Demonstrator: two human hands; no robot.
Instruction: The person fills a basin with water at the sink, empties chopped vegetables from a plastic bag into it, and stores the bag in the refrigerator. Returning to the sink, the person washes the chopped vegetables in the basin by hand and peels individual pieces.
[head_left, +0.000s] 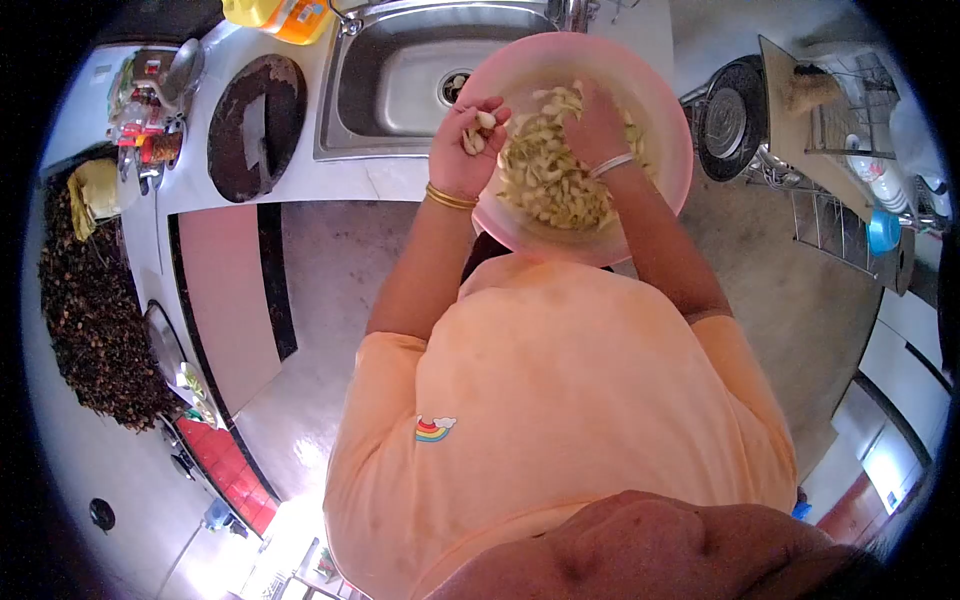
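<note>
A large pink basin holds water and a heap of pale, clove-shaped pieces that look like garlic cloves. My left hand, palm up at the basin's left rim, has its fingers curled round a few garlic cloves. Yellow bangles circle that wrist. Over the heap inside the basin, my right hand reaches down among the cloves. Its fingertips are mostly hidden, so what they grip does not show. A white band is on the right wrist.
Behind the basin is a steel sink with bits in its drain. On the counter to the left lie a dark round board with a knife and a yellow-orange jug. At right stand a dark pan and a dish rack.
</note>
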